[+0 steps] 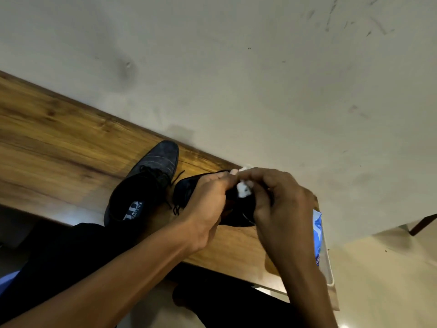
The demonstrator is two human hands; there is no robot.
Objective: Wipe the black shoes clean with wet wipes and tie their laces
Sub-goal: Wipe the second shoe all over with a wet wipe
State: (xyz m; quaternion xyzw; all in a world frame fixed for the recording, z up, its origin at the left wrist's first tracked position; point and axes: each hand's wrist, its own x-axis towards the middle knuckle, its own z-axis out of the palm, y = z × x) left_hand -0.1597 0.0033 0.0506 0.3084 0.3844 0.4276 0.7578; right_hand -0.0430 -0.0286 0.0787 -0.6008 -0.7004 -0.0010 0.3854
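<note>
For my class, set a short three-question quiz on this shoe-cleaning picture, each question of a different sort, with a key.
1. True or false: the white wipe is pinched between both hands.
2. Multiple choice: the blue wipes packet lies A) inside a shoe, B) at the table's edge beside the right hand, C) on the floor.
3. Fill in: the shoe resting untouched on the wooden table has its laces ____.

Key
1. True: the left hand and the right hand meet on it, above the held shoe.
2. B.
3. Untied: the free shoe shows loose lace ends.
</note>
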